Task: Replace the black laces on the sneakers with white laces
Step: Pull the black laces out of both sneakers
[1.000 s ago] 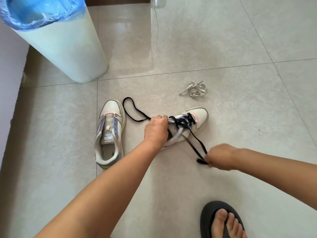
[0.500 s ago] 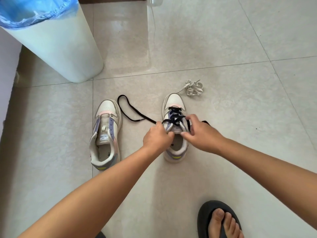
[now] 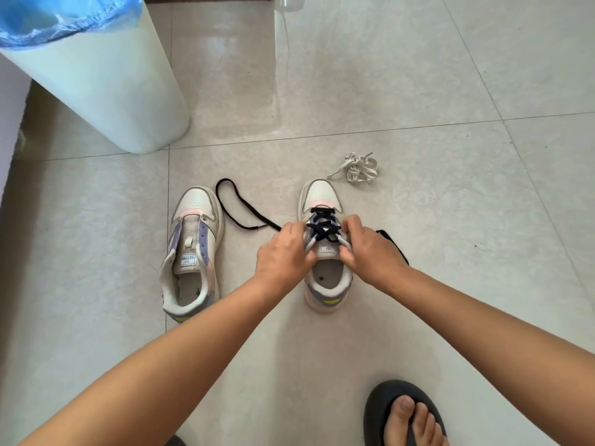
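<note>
Hands both pinching at the top eyelets of the laced sneaker [image 3: 325, 252], left hand [image 3: 285, 255] and right hand [image 3: 370, 252] either side of its tongue, black lace [image 3: 323, 228] crossing just toeward of them, white laces [image 3: 359, 168] bundled beyond its toe.

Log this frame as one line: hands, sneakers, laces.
left hand and right hand: gripping laced sneaker | black lace: partly threaded | unlaced sneaker: bare | white lace bundle: untouched, on floor

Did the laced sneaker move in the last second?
Yes. The laced sneaker lay tilted with its toe far right of the white laces; now it stands upright, toe just below them.
</note>
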Demonstrator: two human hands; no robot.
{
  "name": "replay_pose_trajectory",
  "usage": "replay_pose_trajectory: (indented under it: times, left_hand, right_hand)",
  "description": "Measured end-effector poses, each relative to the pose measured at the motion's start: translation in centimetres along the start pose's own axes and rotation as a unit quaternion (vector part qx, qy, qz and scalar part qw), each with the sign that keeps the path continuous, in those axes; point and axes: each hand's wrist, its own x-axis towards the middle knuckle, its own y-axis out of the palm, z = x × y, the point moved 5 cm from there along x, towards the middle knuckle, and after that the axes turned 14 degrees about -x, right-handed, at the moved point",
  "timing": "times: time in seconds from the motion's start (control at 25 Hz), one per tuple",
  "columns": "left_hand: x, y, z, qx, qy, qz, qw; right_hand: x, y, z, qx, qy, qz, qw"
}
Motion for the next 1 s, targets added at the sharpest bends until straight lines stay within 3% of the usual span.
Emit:
replay_pose_trajectory:
  times: [0.16,0.44,0.56,0.68,0.84,1.0]
  left_hand:
    - [-2.0,-1.7,1.1,-0.038,0.019,0.024,0.999]
    - [-3.6,0.1,3.2,-0.06,-0.033,0.068,0.995]
    - [-3.6,1.8,1.4,-0.093,-0.035,0.077,0.992]
    - [-2.8,1.7,1.4,-0.195,-0.105,0.054,0.974]
    - [-1.6,1.6,1.6,-0.279,-0.134,0.075,0.948]
    - [-1.0,1.9,1.6,-0.308,-0.14,0.125,0.933]
  right_hand:
    - [-2.1,-0.2,-2.4,0.156,-0.022,0.007,0.988]
    - [-3.4,1.6,-2.1,0.195,-0.034,0.043,0.979]
    - [-3.3,1.9,-2.0,0.249,0.007,0.058,0.967]
    - [-3.1,2.0,-2.1,0.373,0.1,0.057,0.921]
    - [-1.5,1.7,-1.3,0.376,0.115,0.109,0.913]
    - [-0.4,1.4,-0.9,0.309,0.072,0.164,0.934]
